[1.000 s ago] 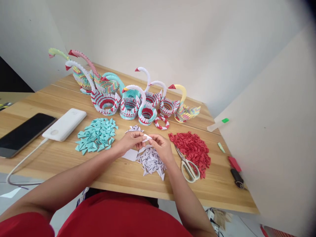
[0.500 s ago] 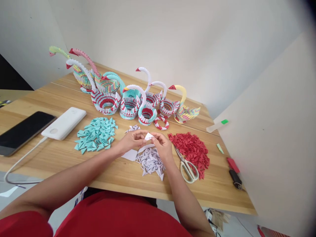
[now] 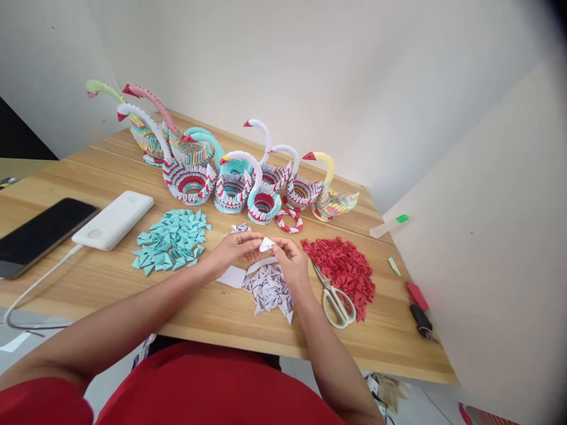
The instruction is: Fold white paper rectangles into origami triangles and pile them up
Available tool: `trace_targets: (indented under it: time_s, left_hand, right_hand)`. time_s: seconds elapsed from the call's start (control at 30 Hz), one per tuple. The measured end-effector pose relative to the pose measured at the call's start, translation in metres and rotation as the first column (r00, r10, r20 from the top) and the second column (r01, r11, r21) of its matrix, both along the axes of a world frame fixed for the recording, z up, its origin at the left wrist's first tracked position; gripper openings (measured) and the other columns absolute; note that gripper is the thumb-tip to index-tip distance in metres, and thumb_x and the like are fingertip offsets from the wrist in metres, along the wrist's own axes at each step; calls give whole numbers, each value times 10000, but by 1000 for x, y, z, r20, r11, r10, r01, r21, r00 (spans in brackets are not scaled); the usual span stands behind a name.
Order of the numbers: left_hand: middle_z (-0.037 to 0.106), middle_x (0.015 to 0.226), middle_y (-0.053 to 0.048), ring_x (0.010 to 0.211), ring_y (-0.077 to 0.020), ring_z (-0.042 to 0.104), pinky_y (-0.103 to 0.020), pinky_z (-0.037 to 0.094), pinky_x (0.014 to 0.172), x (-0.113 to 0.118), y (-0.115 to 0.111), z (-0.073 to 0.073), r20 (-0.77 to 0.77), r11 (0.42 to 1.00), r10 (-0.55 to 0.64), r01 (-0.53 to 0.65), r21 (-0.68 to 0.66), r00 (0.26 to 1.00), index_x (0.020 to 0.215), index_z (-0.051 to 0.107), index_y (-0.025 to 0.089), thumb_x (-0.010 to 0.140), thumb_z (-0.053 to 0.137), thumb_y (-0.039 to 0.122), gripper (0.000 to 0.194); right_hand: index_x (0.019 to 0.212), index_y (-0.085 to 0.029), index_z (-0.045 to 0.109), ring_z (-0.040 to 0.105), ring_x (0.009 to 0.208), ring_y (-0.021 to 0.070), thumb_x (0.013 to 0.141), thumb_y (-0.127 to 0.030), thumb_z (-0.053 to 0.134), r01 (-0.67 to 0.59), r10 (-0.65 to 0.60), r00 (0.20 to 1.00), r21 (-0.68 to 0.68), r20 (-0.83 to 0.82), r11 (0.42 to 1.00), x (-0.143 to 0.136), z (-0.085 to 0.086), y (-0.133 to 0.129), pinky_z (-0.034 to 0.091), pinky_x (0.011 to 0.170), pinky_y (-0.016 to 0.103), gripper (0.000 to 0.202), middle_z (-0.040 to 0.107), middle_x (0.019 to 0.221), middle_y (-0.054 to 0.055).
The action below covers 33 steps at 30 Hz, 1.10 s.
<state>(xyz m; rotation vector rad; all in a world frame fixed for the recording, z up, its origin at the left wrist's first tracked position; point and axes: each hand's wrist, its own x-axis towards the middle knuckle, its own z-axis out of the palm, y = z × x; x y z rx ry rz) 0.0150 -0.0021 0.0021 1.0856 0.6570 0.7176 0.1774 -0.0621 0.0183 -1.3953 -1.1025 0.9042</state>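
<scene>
A small folded white paper piece [image 3: 266, 244] is pinched between my two hands, above the table. My left hand [image 3: 237, 251] grips its left side with thumb and fingers, and my right hand [image 3: 289, 260] pinches its right side. Just below lies a pile of folded white paper pieces [image 3: 269, 289], with a flat white sheet [image 3: 232, 277] at its left and a thin paper strip [image 3: 261, 264] along its top. A smaller heap of white pieces [image 3: 240, 228] shows behind my left hand.
Several paper swans [image 3: 189, 183] stand along the back, with a red-and-white ring [image 3: 289, 221] in front. Teal pieces [image 3: 172, 241] lie left, red pieces [image 3: 348, 268] and scissors [image 3: 337, 301] right. A power bank [image 3: 114, 219] and phone [image 3: 42, 236] lie far left.
Both hands stay in place around the white paper piece, which has tilted slightly. The view has shifted very little.
</scene>
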Motion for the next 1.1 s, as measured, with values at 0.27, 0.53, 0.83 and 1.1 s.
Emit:
trace_targets:
  time_s: [0.27, 0.53, 0.83, 1.1]
  left_hand:
    - [682, 719, -20, 588, -103, 587, -228, 470, 594, 6, -6, -2, 11, 998, 31, -31, 61, 999, 970, 647, 125, 741, 713, 299, 295]
    - [671, 696, -22, 588, -107, 585, -232, 472, 589, 4, -7, 5, -15, 996, 36, -35, 80, 999, 882, 671, 121, 751, 670, 263, 193]
    - [665, 693, -21, 612, -113, 589, -249, 478, 631, 2, -5, 2, 57, 999, -29, 27, 26, 998, 994, 662, 122, 749, 694, 282, 294]
    - [649, 630, -20, 544, -100, 559, -229, 460, 576, 1, -4, 7, -7, 997, -49, 49, 52, 999, 775, 663, 117, 772, 671, 402, 285]
  right_hand:
    - [910, -183, 681, 616, 676, 152, 754, -290, 626, 24, -28, 995, 42, 95, 999, -5, -4, 1, 485, 645, 272, 197, 691, 765, 15]
    - [920, -181, 688, 628, 709, 154, 770, -265, 615, 13, -23, 990, 67, 138, 998, -3, -5, -1, 489, 683, 276, 187, 705, 801, 20]
    - [924, -188, 707, 644, 734, 162, 780, -257, 604, -18, 2, 984, 87, 180, 996, 0, -6, 0, 497, 700, 282, 190, 716, 830, 25]
    - [944, -197, 702, 632, 738, 161, 782, -279, 614, -58, 42, 982, 78, 183, 995, -1, -11, 0, 495, 685, 280, 202, 710, 850, 31]
